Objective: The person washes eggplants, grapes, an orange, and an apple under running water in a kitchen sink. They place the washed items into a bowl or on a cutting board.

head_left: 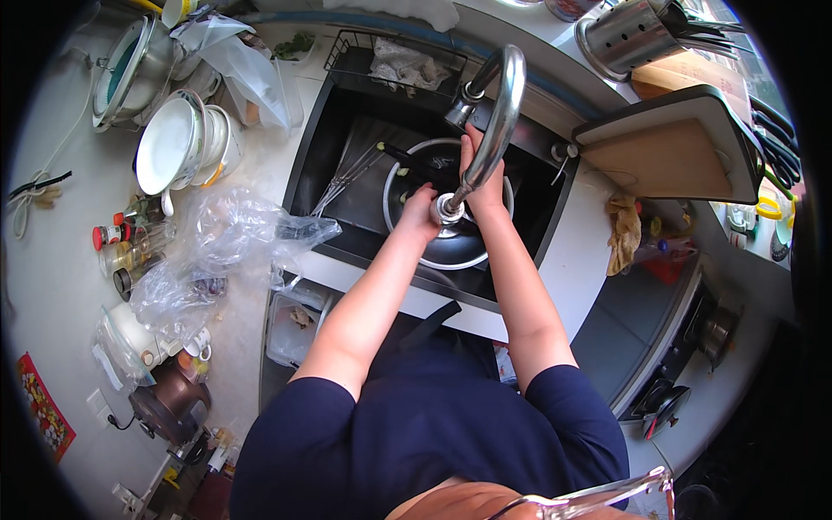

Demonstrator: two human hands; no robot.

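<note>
Both my hands reach over a round metal bowl (387,201) in the dark sink. My left hand (419,213) is closed beside the tap's spout, its fingers curled; what they hold is hidden. On the spout's other side is my right hand (487,180), its visible fingers stretched away from me, partly covered by the curved steel tap (511,95). A long dark eggplant (404,158) with a pale green end slants across the bowl's far left rim. Its other end runs toward my right hand, and I cannot tell whether they touch. Dark shapes and small pale green bits lie inside the bowl.
A wire whisk-like utensil (347,180) lies left of the bowl. A black wire basket (347,54) holds a crumpled cloth (407,68) behind. Cutting boards (667,152) stand right. Clear plastic bags (230,234) and stacked white bowls (169,146) crowd the left counter.
</note>
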